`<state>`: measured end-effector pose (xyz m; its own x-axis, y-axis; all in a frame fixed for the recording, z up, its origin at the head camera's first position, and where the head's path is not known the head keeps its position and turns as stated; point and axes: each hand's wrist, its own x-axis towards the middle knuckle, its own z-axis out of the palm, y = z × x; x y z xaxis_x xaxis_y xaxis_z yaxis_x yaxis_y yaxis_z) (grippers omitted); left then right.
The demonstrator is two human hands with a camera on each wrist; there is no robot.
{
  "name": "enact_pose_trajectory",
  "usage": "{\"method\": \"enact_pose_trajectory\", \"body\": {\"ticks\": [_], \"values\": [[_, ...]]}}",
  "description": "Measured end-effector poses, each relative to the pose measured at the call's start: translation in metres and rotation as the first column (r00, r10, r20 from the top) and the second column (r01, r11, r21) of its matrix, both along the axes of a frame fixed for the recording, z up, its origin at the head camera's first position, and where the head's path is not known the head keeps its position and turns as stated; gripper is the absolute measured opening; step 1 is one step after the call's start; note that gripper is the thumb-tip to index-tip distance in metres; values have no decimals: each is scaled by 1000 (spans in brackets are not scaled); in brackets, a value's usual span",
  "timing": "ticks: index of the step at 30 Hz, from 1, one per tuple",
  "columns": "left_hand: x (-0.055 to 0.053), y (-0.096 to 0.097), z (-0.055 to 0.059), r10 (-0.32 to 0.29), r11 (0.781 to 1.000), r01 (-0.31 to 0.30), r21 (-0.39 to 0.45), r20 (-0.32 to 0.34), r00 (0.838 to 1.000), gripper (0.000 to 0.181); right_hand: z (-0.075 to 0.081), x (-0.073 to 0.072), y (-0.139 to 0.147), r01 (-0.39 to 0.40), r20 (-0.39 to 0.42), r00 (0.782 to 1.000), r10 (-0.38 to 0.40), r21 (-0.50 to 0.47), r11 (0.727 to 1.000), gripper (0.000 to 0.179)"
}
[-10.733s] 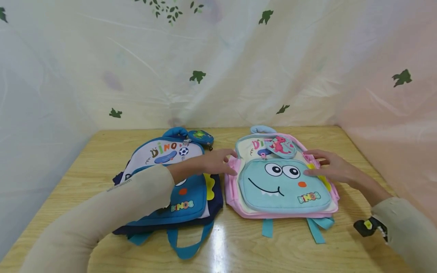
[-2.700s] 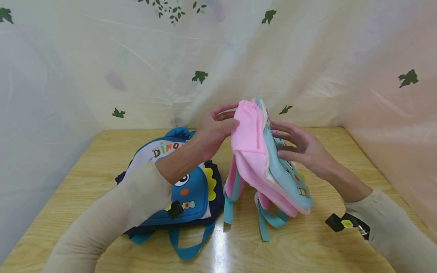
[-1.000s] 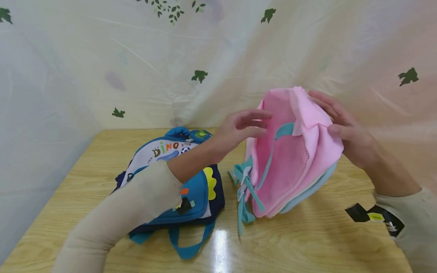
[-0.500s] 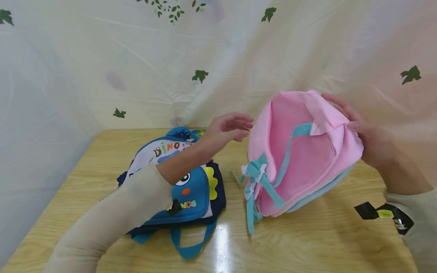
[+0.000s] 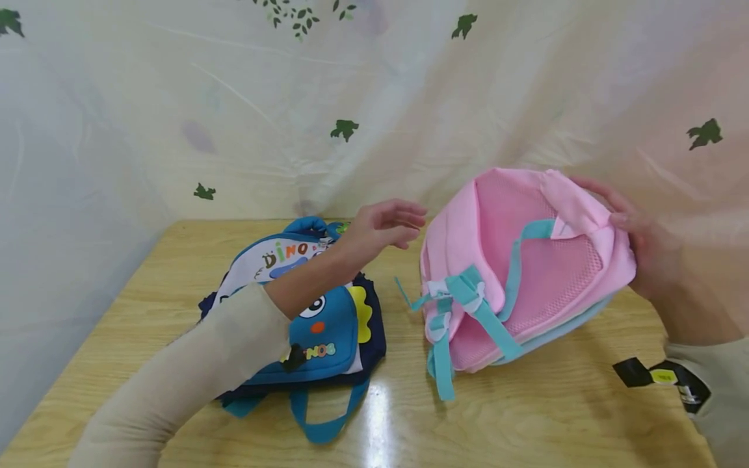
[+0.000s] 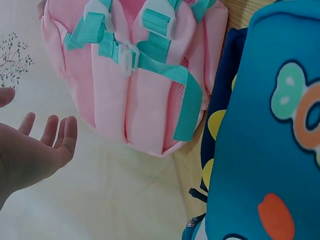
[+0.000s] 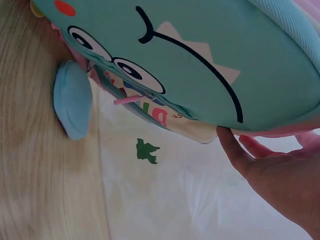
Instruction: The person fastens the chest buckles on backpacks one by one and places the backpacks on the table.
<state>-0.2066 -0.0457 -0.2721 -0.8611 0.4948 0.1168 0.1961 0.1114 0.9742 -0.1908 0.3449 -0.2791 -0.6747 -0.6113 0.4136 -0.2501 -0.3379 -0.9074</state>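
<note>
A pink child's backpack (image 5: 453, 234) stands tilted on the right of the table, its back panel and shoulder straps turned toward me. Teal webbing with white buckles (image 6: 125, 57) hangs from the straps. My right hand (image 5: 649, 253) grips the backpack by its right side, thumb on the pink fabric and fingers behind. In the right wrist view its mint front pocket (image 7: 200, 30) shows a dinosaur face, and a light blue oval pouch (image 7: 73, 100) hangs by the table. My left hand (image 5: 383, 224) is apart from it, fingers loosely bent and holding nothing.
A blue dinosaur backpack (image 5: 330, 325) lies face up left of the pink one, partly hidden by my left forearm. Its teal strap loop (image 5: 324, 429) reaches toward the table's front. A pale curtain (image 5: 263, 130) with green leaf shapes hangs behind the wooden table (image 5: 526, 416).
The pink backpack has turned from lying face up to showing its back, then moved right and a little lower with my right hand. My left hand has let go and drawn back left.
</note>
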Motion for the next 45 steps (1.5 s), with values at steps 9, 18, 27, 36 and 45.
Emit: {"method": "enact_pose_trajectory", "body": {"ticks": [9,18,27,36,45], "values": [[-1,-3,-3,-11,1000,11,-7,6,1000,36,-17,4,5,268,1,963,-269,87,960,66],[-1,-8,-11,-7,999,7,-38,6,1000,37,-33,8,3,364,132,910,-392,199,910,59],[-2,-12,-12,10,997,-9,-71,10,1000,38,-45,4,5,450,39,848,-529,476,755,54],[-4,-13,-18,1,989,7,-149,53,999,35,-50,5,1,499,-221,819,-529,729,468,61],[-9,-5,-33,-78,942,75,-327,5,997,37,-53,9,-5,371,-168,856,-490,859,353,82]]}}
